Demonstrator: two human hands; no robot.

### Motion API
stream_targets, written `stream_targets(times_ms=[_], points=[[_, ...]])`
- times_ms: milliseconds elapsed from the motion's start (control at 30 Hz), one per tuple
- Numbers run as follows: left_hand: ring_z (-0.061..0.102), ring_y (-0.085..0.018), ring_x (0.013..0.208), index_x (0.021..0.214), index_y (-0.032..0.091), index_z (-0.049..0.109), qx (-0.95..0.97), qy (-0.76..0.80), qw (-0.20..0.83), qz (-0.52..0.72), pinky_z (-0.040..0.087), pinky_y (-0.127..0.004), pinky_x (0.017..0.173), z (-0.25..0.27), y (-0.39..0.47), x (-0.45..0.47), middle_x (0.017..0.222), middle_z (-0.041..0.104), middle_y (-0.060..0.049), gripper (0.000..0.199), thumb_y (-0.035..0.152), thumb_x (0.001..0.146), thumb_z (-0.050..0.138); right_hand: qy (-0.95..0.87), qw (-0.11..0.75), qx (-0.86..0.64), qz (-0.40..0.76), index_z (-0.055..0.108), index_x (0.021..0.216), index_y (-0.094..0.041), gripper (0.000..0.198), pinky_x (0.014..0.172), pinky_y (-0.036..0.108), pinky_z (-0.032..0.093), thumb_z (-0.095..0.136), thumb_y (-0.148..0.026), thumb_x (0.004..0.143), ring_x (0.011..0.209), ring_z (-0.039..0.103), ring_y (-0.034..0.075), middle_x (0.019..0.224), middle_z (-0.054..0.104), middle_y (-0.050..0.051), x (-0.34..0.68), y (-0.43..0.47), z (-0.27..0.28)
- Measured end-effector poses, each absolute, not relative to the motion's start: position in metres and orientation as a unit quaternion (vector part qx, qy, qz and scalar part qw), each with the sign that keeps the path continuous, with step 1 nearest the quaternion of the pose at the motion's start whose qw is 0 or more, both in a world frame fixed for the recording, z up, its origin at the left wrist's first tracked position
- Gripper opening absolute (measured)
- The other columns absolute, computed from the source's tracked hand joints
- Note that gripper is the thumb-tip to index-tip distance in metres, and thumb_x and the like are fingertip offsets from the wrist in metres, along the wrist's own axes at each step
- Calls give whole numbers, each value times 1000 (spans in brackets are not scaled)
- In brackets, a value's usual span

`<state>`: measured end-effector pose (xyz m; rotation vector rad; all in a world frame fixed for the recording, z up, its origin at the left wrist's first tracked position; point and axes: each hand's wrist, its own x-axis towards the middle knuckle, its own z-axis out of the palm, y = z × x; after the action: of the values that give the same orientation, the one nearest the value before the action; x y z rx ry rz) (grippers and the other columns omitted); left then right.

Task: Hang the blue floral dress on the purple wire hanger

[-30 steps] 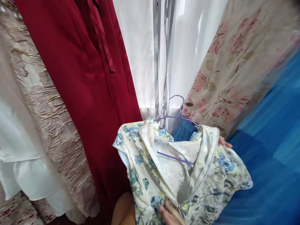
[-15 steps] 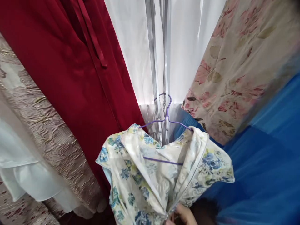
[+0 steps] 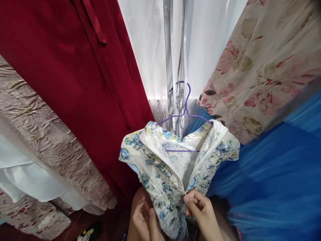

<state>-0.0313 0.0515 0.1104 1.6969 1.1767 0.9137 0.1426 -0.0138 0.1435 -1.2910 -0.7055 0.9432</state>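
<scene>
A white dress with blue and yellow flowers (image 3: 160,187) hangs on a purple wire hanger (image 3: 186,108). Its zip lies partly undone, so the two edges spread in a V and the pale lining shows. At the bottom of that V my right hand (image 3: 200,207) pinches the zip pull, which the fingers mostly cover. Beside the dress's lower left edge is my left hand (image 3: 144,217), fingers loosely bent and apart, with nothing seen in it. I cannot tell whether it touches the cloth.
A dark red garment (image 3: 100,83) hangs at left beside a textured pinkish one (image 3: 62,134) and white ruffles (image 3: 30,170). White cloth with ribbons (image 3: 150,40) hangs behind. To the right are a pink floral garment (image 3: 250,77) and blue fabric (image 3: 271,167). A patterned shoe (image 3: 87,232) lies below.
My left hand has come into view by the dress. More of my right hand shows, still at the zip. The dress and hanger sit higher and slightly further right in view.
</scene>
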Motion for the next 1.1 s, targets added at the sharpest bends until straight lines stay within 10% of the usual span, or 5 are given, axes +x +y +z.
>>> stream_targets(times_ms=[367,867,1100], points=[[59,-17,72,78,22,54,736,251,395,489,49,-29,67,101,50,67,75,56,-3,18,22,96,54,-271,670,-568,395,57,68,-19,41,47,24,28,68,-55,85,44,36,10,47,47,-5,145,-19,166],[59,-15,82,83,18,60,828,197,364,379,45,-24,74,93,70,43,84,58,-4,20,4,91,48,-322,795,-463,226,69,71,-14,21,40,20,22,73,-33,79,40,32,6,44,48,-6,204,64,330],[62,-14,90,123,21,60,763,127,327,544,49,-27,84,210,105,58,96,64,-4,29,10,96,53,-364,753,-504,215,69,82,-15,18,43,19,28,68,-33,87,41,39,7,45,50,-7,190,39,303]])
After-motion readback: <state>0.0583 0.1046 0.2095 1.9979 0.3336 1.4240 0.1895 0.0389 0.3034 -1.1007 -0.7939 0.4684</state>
